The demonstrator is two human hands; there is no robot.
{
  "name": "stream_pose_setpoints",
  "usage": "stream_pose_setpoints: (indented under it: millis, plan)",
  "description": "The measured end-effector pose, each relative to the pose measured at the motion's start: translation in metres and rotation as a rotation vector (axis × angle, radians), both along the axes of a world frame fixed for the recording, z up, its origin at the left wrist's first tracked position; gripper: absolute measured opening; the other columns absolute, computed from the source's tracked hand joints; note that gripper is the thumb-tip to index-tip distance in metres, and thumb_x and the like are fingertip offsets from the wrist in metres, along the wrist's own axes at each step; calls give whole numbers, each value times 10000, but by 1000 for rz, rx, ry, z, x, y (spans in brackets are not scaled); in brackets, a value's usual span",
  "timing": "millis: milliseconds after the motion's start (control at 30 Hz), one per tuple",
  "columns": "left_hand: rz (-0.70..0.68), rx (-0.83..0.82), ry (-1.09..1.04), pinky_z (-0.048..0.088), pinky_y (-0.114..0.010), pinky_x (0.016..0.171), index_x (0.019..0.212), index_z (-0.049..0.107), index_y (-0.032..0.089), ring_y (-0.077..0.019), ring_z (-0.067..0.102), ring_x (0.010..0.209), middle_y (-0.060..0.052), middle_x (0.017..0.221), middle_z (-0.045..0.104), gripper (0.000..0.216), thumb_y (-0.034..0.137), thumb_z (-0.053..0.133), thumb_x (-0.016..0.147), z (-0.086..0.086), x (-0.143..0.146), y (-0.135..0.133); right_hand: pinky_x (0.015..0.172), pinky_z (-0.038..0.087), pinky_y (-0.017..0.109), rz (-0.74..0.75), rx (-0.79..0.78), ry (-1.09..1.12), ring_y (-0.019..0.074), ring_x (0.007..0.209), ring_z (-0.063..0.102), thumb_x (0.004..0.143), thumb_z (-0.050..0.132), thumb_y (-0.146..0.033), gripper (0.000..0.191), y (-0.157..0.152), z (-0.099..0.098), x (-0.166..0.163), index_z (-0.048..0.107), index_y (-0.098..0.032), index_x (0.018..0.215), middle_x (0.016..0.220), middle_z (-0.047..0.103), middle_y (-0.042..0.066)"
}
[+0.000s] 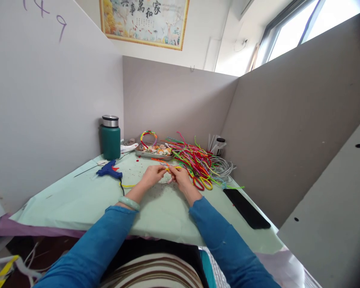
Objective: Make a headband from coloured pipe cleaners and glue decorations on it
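Over the middle of the table my left hand (152, 176) and my right hand (182, 179) come together, fingertips pinched on a thin yellow pipe cleaner (168, 169). An orange pipe cleaner (160, 161) sticks out just beyond the fingers; whether it is held too, I cannot tell. Below and between the hands lies a small round whitish piece (165, 180), partly hidden. Close to the right hand spreads a heap of coloured pipe cleaners (192, 156), with red and yellow loops at its near edge. A yellow strand (128, 186) lies left of my left wrist.
To the left lies a blue glue gun (109, 170) with its cord; behind it stands a green bottle (111, 138). A metal tray (141, 153) of small decorations has a multicoloured ring (142, 138) on it. At right are grey coiled strands (226, 168) and a black flat object (246, 209). Partitions surround the table.
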State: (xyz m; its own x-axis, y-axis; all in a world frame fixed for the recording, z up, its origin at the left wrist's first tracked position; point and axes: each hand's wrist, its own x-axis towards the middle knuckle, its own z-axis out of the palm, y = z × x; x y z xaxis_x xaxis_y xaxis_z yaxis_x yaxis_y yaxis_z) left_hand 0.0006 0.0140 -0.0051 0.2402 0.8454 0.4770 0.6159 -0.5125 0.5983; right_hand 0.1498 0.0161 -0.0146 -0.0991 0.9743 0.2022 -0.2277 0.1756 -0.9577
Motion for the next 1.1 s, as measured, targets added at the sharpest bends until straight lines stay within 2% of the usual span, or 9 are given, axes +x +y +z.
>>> stream_pose_setpoints:
  millis: [167,333,467,600,733,833,967,1100]
  plan:
    - [22,23,-34,341,-205,553,818,631,160,-112,492,560,-4,619,607,255,341,455,782,1,1,-2,339,356,202,-11,-73,-13,61,352,381,630,685,-450,329,1,1,3,551,-150,616,469,501,-29]
    - [-75,-20,-5,323,-205,530,731,640,154,-103,460,527,0,596,601,289,358,443,784,-1,2,-2,335,345,193,19,-123,47,47,357,327,639,689,-409,307,-1,3,3,512,-161,603,478,471,-44]
    - [-95,-182,40,304,-216,501,644,646,151,-104,435,484,5,535,596,290,372,485,740,-3,2,2,346,331,184,79,-2,17,37,364,244,657,665,-438,312,-6,5,2,502,-174,616,464,382,-75]
    - [-20,-245,16,312,-226,508,571,618,148,-109,443,485,-2,516,594,283,360,494,710,1,1,2,405,359,187,211,93,-60,44,394,261,690,631,-464,309,-12,9,3,512,-179,679,471,332,-87]
    - [21,-219,-109,321,-226,514,672,606,144,-119,469,517,-8,558,618,265,385,498,703,7,-3,-1,438,351,185,354,124,-140,44,405,306,709,627,-433,289,-15,13,11,504,-174,677,476,361,-84]
    - [0,-261,-219,295,-216,482,706,579,144,-98,428,476,-7,573,628,240,377,528,685,11,-5,-3,452,370,200,375,118,-136,40,394,325,705,637,-405,260,-11,14,19,528,-168,700,503,408,-78]
    - [-113,-353,-372,208,-205,423,707,535,141,-50,301,400,-3,576,610,272,411,560,681,17,-5,-11,380,279,178,282,58,33,41,421,369,666,668,-386,271,-4,13,23,554,-159,761,629,515,-34]
    - [-360,-505,-396,143,-209,400,741,548,132,-31,244,376,-8,589,604,318,440,588,671,21,-3,-18,390,281,176,242,27,132,44,433,368,654,680,-364,262,-2,13,22,565,-165,778,594,478,-47]
